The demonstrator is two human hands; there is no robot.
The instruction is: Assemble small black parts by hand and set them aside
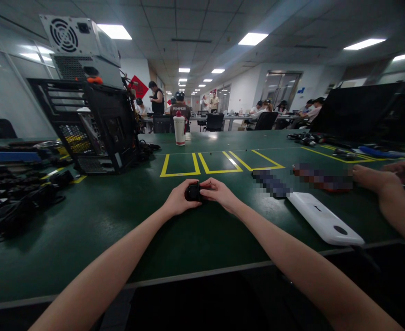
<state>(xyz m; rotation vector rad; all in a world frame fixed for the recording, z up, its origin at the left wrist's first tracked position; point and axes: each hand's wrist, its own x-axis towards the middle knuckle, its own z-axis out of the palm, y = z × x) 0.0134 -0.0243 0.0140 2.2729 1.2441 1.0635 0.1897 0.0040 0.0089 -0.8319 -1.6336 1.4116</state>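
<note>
A small black object (193, 192) with a rounded front is held between both hands, just above or on the green table (147, 239); its exact kind does not show. My left hand (179, 198) curves around its left side, thumb below and fingers above. From the right, my right hand (219, 192) pinches its edge with closed fingers. Beyond the hands, yellow tape outlines (180, 174) mark the tabletop. Part of the object is covered by my fingers.
A black computer case (109, 128) carries a power supply (81, 39) at left, near dark cables (26, 202). A cup (179, 128) stands behind the tape. At right lie a white device (323, 218), two blurred-out items and another person's hand (375, 179).
</note>
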